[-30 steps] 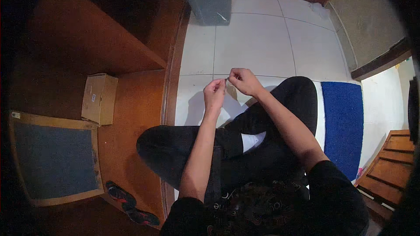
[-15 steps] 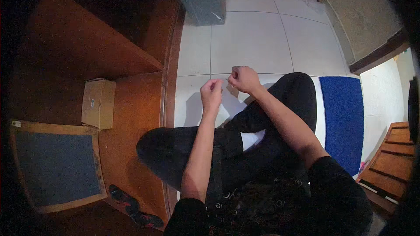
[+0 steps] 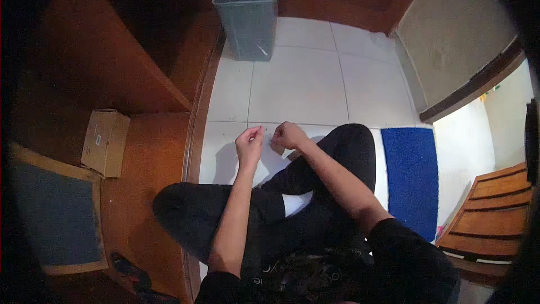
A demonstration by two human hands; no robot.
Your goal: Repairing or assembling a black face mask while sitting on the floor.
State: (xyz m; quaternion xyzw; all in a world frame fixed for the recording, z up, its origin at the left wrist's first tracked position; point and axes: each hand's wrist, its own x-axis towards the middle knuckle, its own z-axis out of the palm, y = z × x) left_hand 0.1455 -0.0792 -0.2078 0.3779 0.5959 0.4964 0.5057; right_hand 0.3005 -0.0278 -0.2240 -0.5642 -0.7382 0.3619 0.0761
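My left hand (image 3: 249,145) is raised over the white tiled floor in front of my crossed legs, thumb and index finger pinched together. Whatever it grips, if anything, is too small to make out. Close by on the right, my right hand (image 3: 289,135) is closed with its fingers curled downward and a narrow gap between the two hands. Just under its fingertips shows a small tan flat piece (image 3: 277,148); I cannot tell whether the hand holds it or it lies behind.
A grey bin (image 3: 247,22) stands ahead on the floor. Left is a wooden cabinet with a cardboard box (image 3: 107,143), a framed dark board (image 3: 50,211) and dark sandals (image 3: 132,275). A blue mat (image 3: 410,183) lies right, near a wooden panel (image 3: 489,214).
The view has tilted up and shifted right, so more of the bin shows. Both hands stay close together, their fingers still closed; the left fingertips have turned slightly.
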